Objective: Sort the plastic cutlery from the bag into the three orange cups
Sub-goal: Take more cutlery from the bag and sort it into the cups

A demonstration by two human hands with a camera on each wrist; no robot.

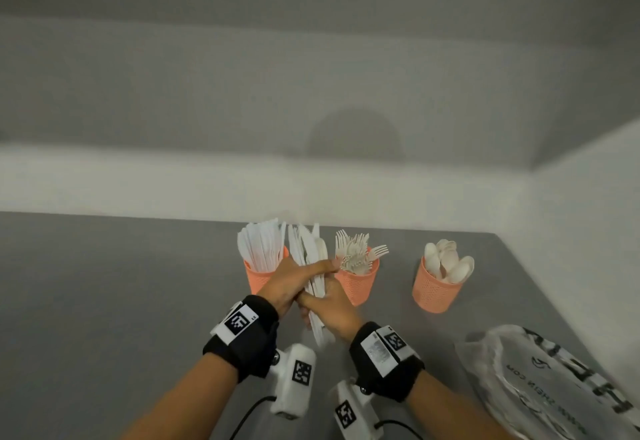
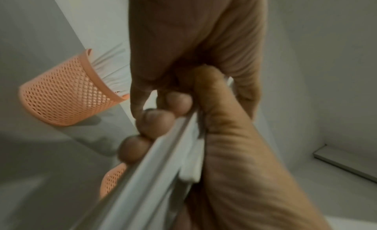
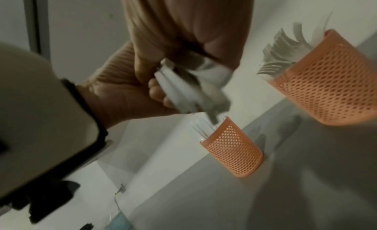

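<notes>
Three orange mesh cups stand in a row on the grey table: the left cup [image 1: 258, 278] holds knives, the middle cup [image 1: 358, 285] forks, the right cup [image 1: 436, 289] spoons. A bundle of white plastic knives [image 1: 310, 259] is held upright between the left and middle cups. My left hand [image 1: 298, 282] grips it from the left; my right hand [image 1: 330, 306] grips its lower part. The left wrist view shows fingers curled round the bundle [image 2: 163, 167] with the left cup [image 2: 67, 91] behind. In the right wrist view the bundle [image 3: 193, 88] hangs above the left cup [image 3: 234, 148], with the middle cup [image 3: 330, 81] beside it.
A crumpled clear plastic bag [image 1: 540, 380] with black print lies at the lower right of the table. White walls close in behind the cups and along the right side. Bare grey table [image 1: 104, 301] stretches to the left.
</notes>
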